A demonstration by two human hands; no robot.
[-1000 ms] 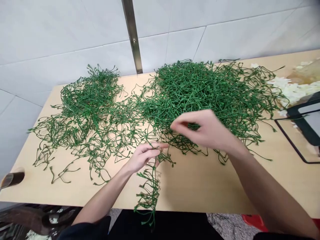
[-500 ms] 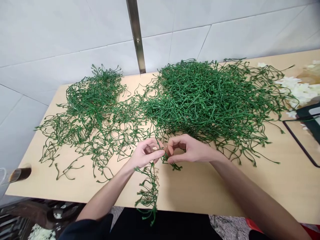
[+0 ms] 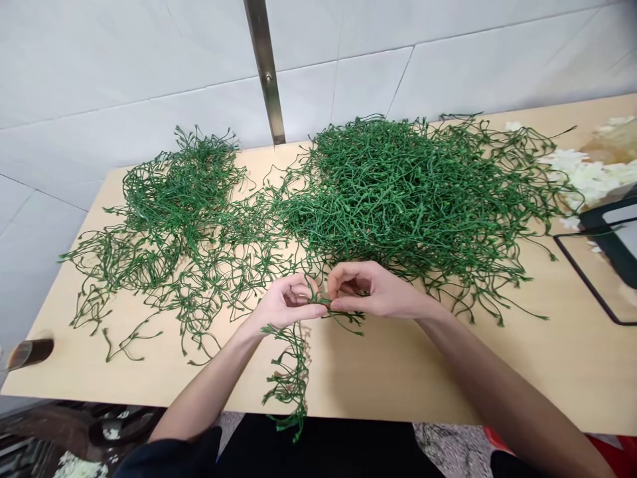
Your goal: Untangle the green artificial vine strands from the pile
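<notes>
My left hand (image 3: 288,302) pinches thin green artificial stems between thumb and fingers. From below it a strand of green stems (image 3: 288,382) trails down past the table's front edge. My right hand (image 3: 368,289) is closed at the fingertips on green stems (image 3: 348,320), with several tips poking out beneath the thumb. The two hands nearly meet over the table. Just beyond them lies a big tangled pile of green stems (image 3: 413,186). A smaller pile of stems (image 3: 179,186) lies at the back left, with loose ones scattered in front of it.
White artificial flowers (image 3: 587,172) and a black-framed object (image 3: 612,232) are at the right end of the wooden table (image 3: 398,372). A cup of dark liquid (image 3: 30,353) stands at the left edge. A tiled wall (image 3: 338,93) with a metal strip (image 3: 266,73) rises behind.
The fingertips of both hands have come closer together around the stems. The whole view has shifted slightly, and the hanging strand keeps its place below my left hand.
</notes>
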